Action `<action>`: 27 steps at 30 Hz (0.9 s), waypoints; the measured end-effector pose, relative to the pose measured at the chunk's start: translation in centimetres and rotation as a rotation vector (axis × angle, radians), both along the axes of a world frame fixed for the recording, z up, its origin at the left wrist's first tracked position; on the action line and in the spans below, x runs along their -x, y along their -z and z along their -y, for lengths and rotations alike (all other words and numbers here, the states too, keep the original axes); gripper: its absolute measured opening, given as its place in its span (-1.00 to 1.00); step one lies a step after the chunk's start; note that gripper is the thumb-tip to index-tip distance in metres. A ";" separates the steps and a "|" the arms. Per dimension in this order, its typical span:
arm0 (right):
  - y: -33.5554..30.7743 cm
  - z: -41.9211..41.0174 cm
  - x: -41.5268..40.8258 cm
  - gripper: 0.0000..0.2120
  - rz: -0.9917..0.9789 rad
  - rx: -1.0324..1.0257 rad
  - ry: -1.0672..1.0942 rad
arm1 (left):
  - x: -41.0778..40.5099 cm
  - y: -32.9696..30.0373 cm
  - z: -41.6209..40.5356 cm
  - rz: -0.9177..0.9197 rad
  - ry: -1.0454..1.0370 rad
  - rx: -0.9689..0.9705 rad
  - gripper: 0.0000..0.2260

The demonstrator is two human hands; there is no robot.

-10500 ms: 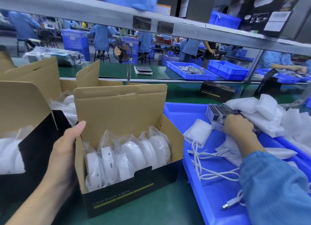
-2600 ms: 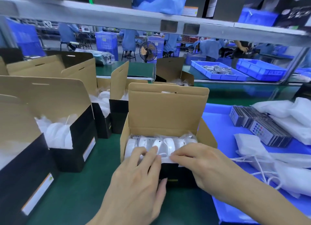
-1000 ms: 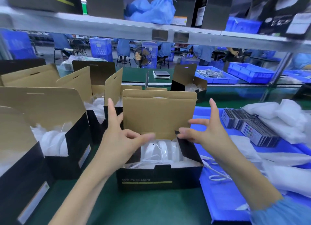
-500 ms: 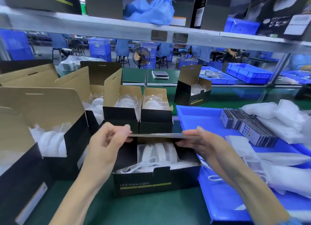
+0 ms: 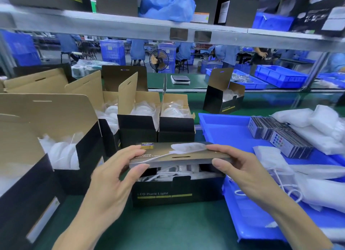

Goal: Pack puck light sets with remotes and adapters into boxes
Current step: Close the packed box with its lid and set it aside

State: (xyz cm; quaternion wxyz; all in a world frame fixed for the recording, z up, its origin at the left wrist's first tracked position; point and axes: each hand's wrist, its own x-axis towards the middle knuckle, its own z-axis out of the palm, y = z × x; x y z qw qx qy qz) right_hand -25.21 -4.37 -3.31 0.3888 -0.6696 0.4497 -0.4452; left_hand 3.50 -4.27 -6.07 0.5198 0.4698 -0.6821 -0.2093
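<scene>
A green-surfaced packing bench runs beneath a grey metal shelf, with at least seven black-and-kraft cardboard boxes standing on it. Six of them are open with lids raised: two large ones at far left, three smaller ones in a row behind the hands, and one apart on the far side of the bench. Each shows white bagged puck lights inside.

At right, one shallow blue plastic tray holds a row of flat remote controls with coloured buttons, standing on edge and too tightly packed to count, beside several white foam pouches and loose white cables.

The seventh box, a black carton printed "LED Puck Light" above three yellow bars, sits at centre, just left of the tray. Its lid is lowered almost flat, leaving a narrow gap through which white lights and cord can be seen. The lid bears a picture of a puck light with a cable, a small yellow-and-blue logo too blurred to read, and the partly covered words "Puck Light".

The person's left hand pinches the lid's left end, thumb under the front edge and fingers on top. The right hand grips the right end the same way.

Other workers in blue coats sit in the background near one standing fan.
</scene>
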 end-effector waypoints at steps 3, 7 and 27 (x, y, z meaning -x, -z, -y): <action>0.1 0.2 -0.4 -0.69 0.005 0.025 0.046 | 0.2 0.2 0.2 0.020 -0.036 0.023 -0.65; 1.2 0.1 -0.8 -0.72 -0.049 0.154 0.157 | 0.6 0.9 0.0 0.010 -0.103 0.130 -0.84; 2.9 -2.7 -2.4 -0.45 -1.003 0.690 0.353 | 1.5 2.2 -0.9 0.322 -0.201 0.476 -0.71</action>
